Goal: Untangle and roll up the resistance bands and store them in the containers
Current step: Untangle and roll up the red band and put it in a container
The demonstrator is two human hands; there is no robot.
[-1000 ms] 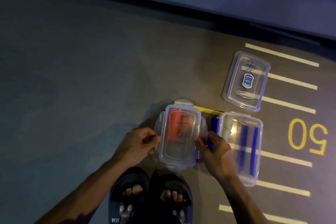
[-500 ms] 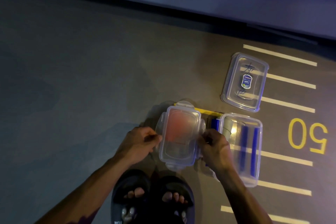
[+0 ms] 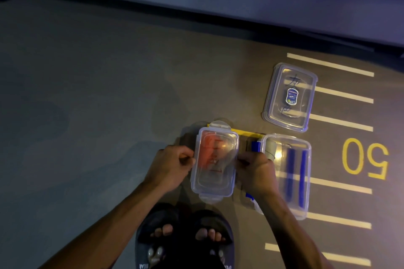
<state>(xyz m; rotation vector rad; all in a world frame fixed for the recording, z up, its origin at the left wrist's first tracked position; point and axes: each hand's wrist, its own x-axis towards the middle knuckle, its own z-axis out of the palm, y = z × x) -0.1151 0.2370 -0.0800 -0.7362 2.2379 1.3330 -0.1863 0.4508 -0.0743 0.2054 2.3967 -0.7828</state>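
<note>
The dim grey-brown floor (image 3: 98,126), painted with pale stripes and a yellow "50", carries everything. Largest of the things on it is the clear rectangular plastic container on the right (image 3: 306,179), open, with blue band lengths (image 3: 302,177) lying in it and a grey roll (image 3: 270,148) at its far end; whether those are fully rolled cannot be told. Just beyond it lies a loose clear plastic lid with a blue label (image 3: 290,96), apart from that box, so that container is likely not yet closed. Directly in front of the black sandals (image 3: 185,244) sits the smaller clear lidded container (image 3: 215,161) with a red-orange rolled band (image 3: 207,150) showing through its lid.

The left hand (image 3: 170,168) has its fingers curled in against that container's left long edge, and the right hand (image 3: 254,171) grips at its right long edge; both seem to be pinching the side latches, though the clips themselves are hidden.

As a judgement, one band is stored and is being sealed; lidding the second box remains.
</note>
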